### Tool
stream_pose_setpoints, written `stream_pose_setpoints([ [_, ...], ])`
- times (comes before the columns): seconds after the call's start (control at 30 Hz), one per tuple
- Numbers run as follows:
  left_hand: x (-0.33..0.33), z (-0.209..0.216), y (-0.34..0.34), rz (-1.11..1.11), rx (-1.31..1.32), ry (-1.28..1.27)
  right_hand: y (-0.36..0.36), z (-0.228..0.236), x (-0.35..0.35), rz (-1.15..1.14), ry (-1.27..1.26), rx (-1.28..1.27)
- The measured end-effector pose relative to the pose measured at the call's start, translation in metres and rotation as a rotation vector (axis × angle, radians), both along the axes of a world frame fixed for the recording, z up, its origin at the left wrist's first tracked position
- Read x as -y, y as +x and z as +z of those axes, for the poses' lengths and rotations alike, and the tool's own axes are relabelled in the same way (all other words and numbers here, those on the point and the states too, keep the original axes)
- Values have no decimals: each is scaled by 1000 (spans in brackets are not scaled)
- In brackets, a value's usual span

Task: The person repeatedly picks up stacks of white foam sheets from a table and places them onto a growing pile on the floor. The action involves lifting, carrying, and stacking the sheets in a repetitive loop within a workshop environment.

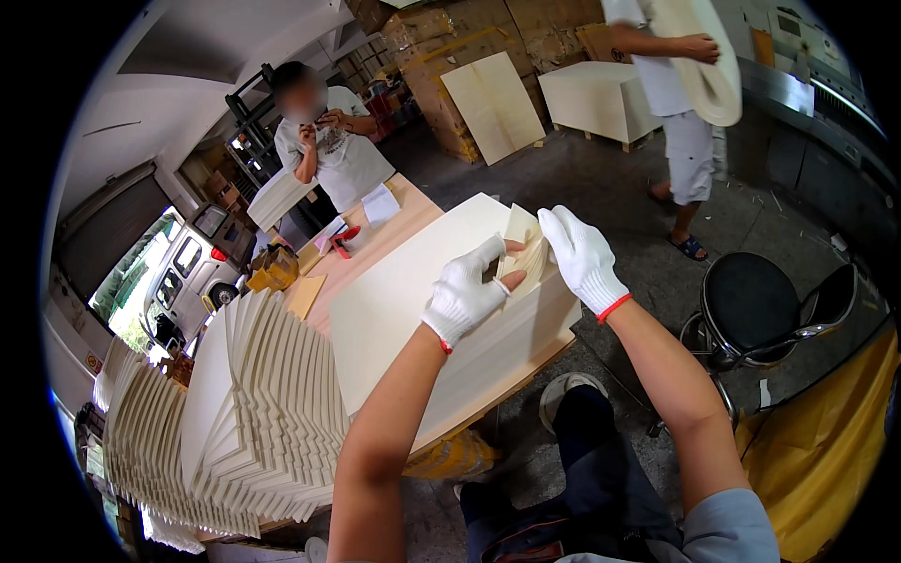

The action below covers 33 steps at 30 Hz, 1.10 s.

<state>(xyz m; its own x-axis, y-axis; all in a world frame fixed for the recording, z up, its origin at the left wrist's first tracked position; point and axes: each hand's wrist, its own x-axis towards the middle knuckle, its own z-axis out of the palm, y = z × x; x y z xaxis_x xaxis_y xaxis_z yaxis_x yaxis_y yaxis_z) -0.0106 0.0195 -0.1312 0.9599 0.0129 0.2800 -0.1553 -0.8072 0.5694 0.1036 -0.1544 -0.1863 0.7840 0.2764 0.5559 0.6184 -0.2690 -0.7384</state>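
A small fanned stack of thin pale wooden sheets (531, 263) stands between my hands, above the near right part of a large board stack (404, 291). My left hand (466, 291), in a white glove with bare thumb and forefinger tips, closes in a curve on the left edge of the small stack. My right hand (580, 261), in a white glove with a red cuff, holds the right edge with its fingers long and close together. Its thumb is mostly hidden.
Tall piles of notched pale pieces (263, 403) fill the left. A red tool (344, 241) and paper (380, 205) lie on the far table. One person (328, 150) stands beyond it; another (680, 122) carries a pale sheet. A black stool (748, 298) is at right.
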Motion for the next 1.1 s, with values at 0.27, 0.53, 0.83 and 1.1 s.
stream_pose_setpoints([
  [0.27, 8, 6, -4, -11, 76, -37, 1, -4, 1, -29, 10, 56],
  [0.53, 16, 14, -7, 52, -86, 56, 2, -4, 0, 6, 24, -2],
  [0.83, 8, 5, -4, -20, 65, 11, -3, -2, 1, 3, 22, -36],
  [1.1, 16, 9, -8, -7, 39, 182, 4, -11, -3, -40, 28, 10],
])
